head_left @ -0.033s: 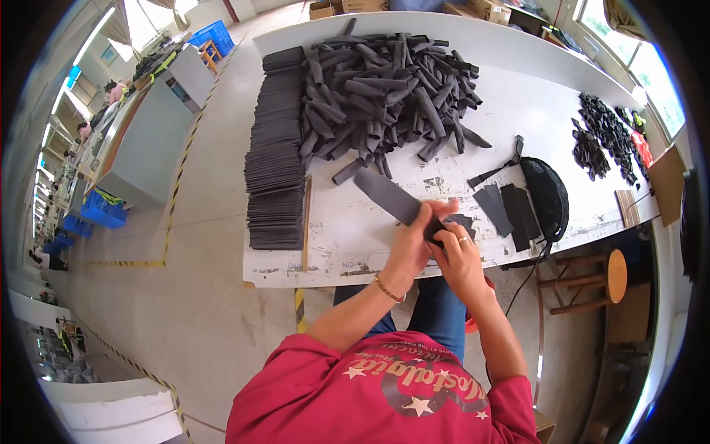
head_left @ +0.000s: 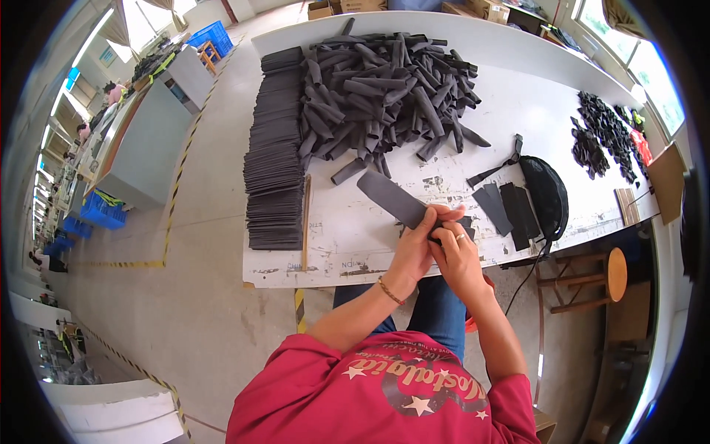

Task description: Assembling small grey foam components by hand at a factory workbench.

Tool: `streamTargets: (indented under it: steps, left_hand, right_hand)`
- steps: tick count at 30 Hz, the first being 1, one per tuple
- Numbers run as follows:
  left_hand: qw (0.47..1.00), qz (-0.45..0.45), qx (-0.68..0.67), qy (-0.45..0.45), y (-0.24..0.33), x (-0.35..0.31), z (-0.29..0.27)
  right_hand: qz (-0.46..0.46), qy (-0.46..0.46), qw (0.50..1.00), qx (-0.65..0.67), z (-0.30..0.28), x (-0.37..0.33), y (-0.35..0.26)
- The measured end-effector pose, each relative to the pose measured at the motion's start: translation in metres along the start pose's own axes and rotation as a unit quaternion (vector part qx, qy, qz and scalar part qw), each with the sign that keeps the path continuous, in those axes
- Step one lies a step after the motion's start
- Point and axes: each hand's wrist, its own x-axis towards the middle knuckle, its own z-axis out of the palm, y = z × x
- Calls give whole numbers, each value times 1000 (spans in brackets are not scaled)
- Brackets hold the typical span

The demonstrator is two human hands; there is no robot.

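Observation:
A flat dark grey fabric strip (head_left: 393,198) stretches up and to the left from my two hands, above the white table's front part. My left hand (head_left: 416,248) pinches its near end between thumb and fingers. Close against it, the fingers of my right hand (head_left: 457,255) are closed on the same end of the strip, which they mostly hide. Beyond the strip lies a big heap of dark grey rolled tubes (head_left: 384,89). A long, neat stack of flat dark grey strips (head_left: 274,163) stands left of the heap.
Right of my hands are loose dark strips (head_left: 493,209) and a black mesh-covered pouch (head_left: 546,196) with a strap. Small black pieces (head_left: 610,137) lie far right. A thin wooden stick (head_left: 306,222) sits beside the stack. A wooden stool (head_left: 616,275) stands right of the table (head_left: 355,263).
Both hands and the strip have shifted very slightly to the right. My fingers have drawn closer together around the strip's near end, covering more of it.

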Motion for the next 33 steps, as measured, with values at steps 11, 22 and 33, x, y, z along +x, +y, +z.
streamTargets:
  steps: [11, 22, 33]
  left_hand:
    - [998, 17, 46, 41, 31, 8, 4]
    - [988, 106, 31, 111, 66, 15, 17]
    - [987, 133, 21, 84, 41, 6, 16]
  right_hand:
    - [36, 4, 999, 19, -18, 7, -3]
    - [-38, 4, 997, 70, -7, 11, 0]
    - [12, 34, 990, 136, 1, 15, -1]
